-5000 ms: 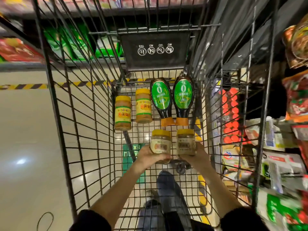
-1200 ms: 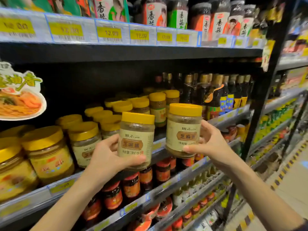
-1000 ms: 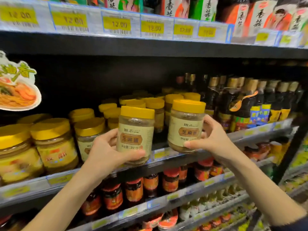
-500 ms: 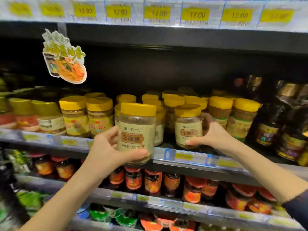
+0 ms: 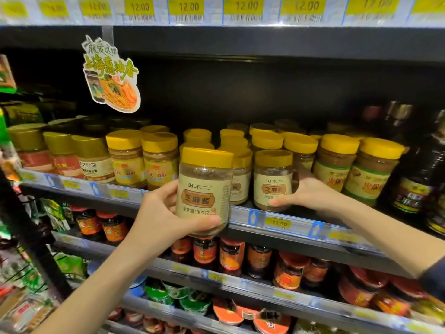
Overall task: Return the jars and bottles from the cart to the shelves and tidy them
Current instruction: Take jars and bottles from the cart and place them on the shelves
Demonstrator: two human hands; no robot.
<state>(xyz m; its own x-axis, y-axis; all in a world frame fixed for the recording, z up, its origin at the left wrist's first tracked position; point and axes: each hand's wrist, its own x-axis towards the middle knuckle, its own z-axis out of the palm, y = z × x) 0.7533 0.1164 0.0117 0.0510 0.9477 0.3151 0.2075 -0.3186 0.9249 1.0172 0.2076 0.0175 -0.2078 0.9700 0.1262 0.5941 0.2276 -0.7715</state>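
A: Hands, fast.

B: From my remote seat, the left hand [image 5: 159,218] grips the left jar [image 5: 203,189]. Its fingers [image 5: 168,191] curl round the back and the thumb lies across the low front. The label faces me. The jar is in the air in front of the shelf [image 5: 301,227] lip, not on it.

A: Right?

B: The right hand [image 5: 310,194] wraps the right jar [image 5: 272,182], at 3 o'clock of the left one, thumb on the front near the base and the rest behind. The jar is at the shelf's front edge, just above the price tag [image 5: 279,223]. I'd say the base is down, but hand and rail cover it, so I can't swear.

A: Why there?

B: It has the same label as the matching jars [image 5: 238,179] at its 9 o'clock. I judge it's being fronted into its own brand's lane, label out. Other-brand jars [image 5: 337,162] stand at its 3 o'clock, with dark bottles [image 5: 419,179] further that way.

A: Why is the left one held low?

B: My read is one slot at a time. Gripping the bottom half leaves the label readable and lets the jar land flat.

A: Next?

B: The right hand lets go, then the left jar goes up and in beside its twins, label forward.

A: Risk?

B: The row is tight, and a nudge could topple neighbours or push them back.
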